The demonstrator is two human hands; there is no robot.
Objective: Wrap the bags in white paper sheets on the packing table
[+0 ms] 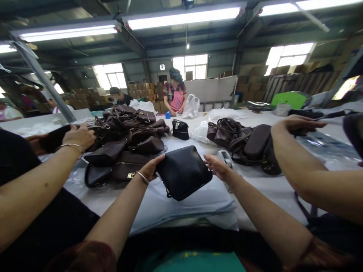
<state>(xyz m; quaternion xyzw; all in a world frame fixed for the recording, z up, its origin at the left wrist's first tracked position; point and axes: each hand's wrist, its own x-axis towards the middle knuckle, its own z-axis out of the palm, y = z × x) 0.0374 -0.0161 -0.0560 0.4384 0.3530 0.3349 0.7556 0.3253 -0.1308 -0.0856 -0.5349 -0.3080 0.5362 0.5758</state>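
A smooth black handbag point(184, 172) is held tilted above the table in front of me. My left hand point(152, 169) grips its left edge, thumb on top and the other fingers mostly hidden underneath. At the right edge, my right hand point(217, 165) has its fingers curled against the bag. Metal hardware shows at the bag's lower left corner. Beneath it lie white and pale blue sheets point(181, 211). A grey-and-white tape dispenser-like object point(226, 158) stands just behind my right hand. A small black bag with a metal clasp point(180, 129) sits farther back.
Dark brown bags point(127, 132) are heaped at left; more brown bags point(249, 141) lie at right. Co-workers' arms reach in on both sides, the left one point(78, 138) holding a dark bag. Across the table stands a person in a pink apron point(177, 100) near white plastic point(192, 105).
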